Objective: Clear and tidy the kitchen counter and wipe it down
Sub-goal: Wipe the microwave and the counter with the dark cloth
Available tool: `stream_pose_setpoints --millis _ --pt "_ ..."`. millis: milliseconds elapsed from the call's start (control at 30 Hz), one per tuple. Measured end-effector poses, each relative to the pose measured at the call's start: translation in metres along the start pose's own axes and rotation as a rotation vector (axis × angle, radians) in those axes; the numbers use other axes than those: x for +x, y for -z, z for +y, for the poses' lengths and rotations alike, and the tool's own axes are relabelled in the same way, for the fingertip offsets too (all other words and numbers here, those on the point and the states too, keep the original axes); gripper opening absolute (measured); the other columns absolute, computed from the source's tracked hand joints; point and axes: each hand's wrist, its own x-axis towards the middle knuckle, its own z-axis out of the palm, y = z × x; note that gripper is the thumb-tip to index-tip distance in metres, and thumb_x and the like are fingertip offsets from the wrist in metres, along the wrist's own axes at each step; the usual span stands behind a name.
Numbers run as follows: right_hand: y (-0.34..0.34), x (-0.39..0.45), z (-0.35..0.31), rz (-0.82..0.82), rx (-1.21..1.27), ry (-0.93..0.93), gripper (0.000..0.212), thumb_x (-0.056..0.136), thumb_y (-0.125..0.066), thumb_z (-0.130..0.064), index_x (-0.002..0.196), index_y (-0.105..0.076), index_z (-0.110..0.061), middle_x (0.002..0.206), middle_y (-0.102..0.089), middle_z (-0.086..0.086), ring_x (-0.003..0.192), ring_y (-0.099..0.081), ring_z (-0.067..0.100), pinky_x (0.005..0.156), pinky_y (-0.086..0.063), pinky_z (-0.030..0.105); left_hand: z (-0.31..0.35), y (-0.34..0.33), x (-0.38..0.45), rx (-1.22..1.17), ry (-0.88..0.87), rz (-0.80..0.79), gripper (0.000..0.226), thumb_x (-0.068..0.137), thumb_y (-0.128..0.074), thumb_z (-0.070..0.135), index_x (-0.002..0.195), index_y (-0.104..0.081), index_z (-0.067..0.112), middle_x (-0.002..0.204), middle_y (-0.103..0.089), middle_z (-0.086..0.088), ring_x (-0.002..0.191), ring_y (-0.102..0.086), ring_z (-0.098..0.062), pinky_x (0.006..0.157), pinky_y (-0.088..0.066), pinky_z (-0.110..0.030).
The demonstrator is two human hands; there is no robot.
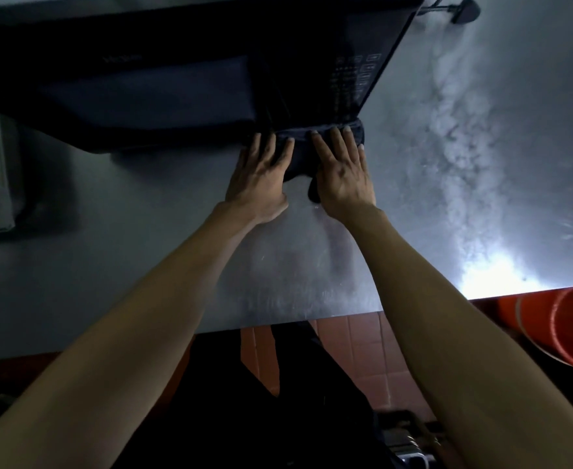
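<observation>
Left hand (260,174) and right hand (341,170) press flat, fingers spread, on dark cloth (300,154); its long axis runs crosswise beneath both, against microwave (177,79) ahead of fingertips.

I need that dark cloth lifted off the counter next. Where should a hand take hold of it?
Pinch the loose corner of the dark cloth that pokes out towards the counter edge between the two hands, coming in from the near side. The far edge lies bunched against the microwave base, leaving little room for a grip there.
</observation>
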Motion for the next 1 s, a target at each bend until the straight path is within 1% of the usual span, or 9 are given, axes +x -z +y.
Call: stream_pose_setpoints --millis 100,267,500,667,800,1000 --pt "0.004 -0.002 0.014 0.013 0.006 -0.029 0.063 0.097 -0.031 -0.024 0.159 -0.017 -0.028 0.167 -0.008 0.009 0.154 0.003 0.028 0.125 -0.002 0.047 0.016 0.002 0.005 -0.009 -0.004 -0.024 0.092 0.084 -0.055 0.019 0.159 -0.002 0.020 0.166 -0.002 -0.014 0.152 0.005 -0.037 0.123 -0.009 -0.050" --pt "0.010 -0.014 0.020 0.016 0.016 -0.073 0.064 0.097 -0.034 -0.023 0.159 -0.017 -0.024 0.167 -0.006 0.011 0.153 0.002 0.032 0.124 -0.002 0.048 0.036 0.000 0.006 -0.002 -0.011 -0.044 0.091 0.086 -0.054 0.020 0.159 0.000 0.020 0.165 0.000 -0.015 0.151 0.008 -0.039 0.123 -0.004 -0.050" --pt "-0.008 -0.047 0.000 0.005 -0.027 -0.082 0.062 0.100 -0.035 -0.023 0.159 -0.017 -0.025 0.166 -0.008 0.014 0.153 0.002 0.034 0.124 -0.006 0.051 0.022 -0.009 -0.031 -0.028 -0.059 -0.076 0.090 0.086 -0.053 0.018 0.159 0.001 0.022 0.166 0.002 -0.011 0.152 0.009 -0.034 0.124 -0.006 -0.046" --pt "-0.028 -0.071 -0.034 -0.010 -0.054 -0.059 0.064 0.098 -0.040 -0.019 0.158 -0.020 -0.024 0.165 -0.010 0.017 0.152 0.000 0.037 0.123 -0.009 0.051 -0.007 -0.018 -0.075 -0.060 -0.056 -0.081 0.092 0.085 -0.055 0.017 0.159 0.001 0.022 0.166 0.002 -0.009 0.152 0.010 -0.033 0.124 -0.007 -0.043" --pt "-0.048 -0.084 -0.079 -0.040 -0.067 -0.026 0.065 0.097 -0.040 -0.018 0.158 -0.020 -0.024 0.165 -0.009 0.018 0.152 0.000 0.037 0.123 -0.009 0.051 -0.047 -0.022 -0.113 -0.094 -0.024 -0.082 0.091 0.087 -0.055 0.017 0.159 0.001 0.023 0.166 0.003 -0.008 0.152 0.010 -0.031 0.124 -0.008 -0.042" --pt "-0.086 -0.092 -0.162 -0.107 -0.084 0.067 0.071 0.096 -0.044 -0.018 0.159 -0.014 -0.028 0.166 -0.001 0.015 0.152 0.005 0.036 0.124 -0.006 0.050 -0.129 -0.036 -0.176 -0.094 0.004 -0.004 0.090 0.085 -0.058 0.018 0.159 -0.007 0.015 0.164 -0.009 -0.015 0.151 0.002 -0.039 0.122 -0.012 -0.047"
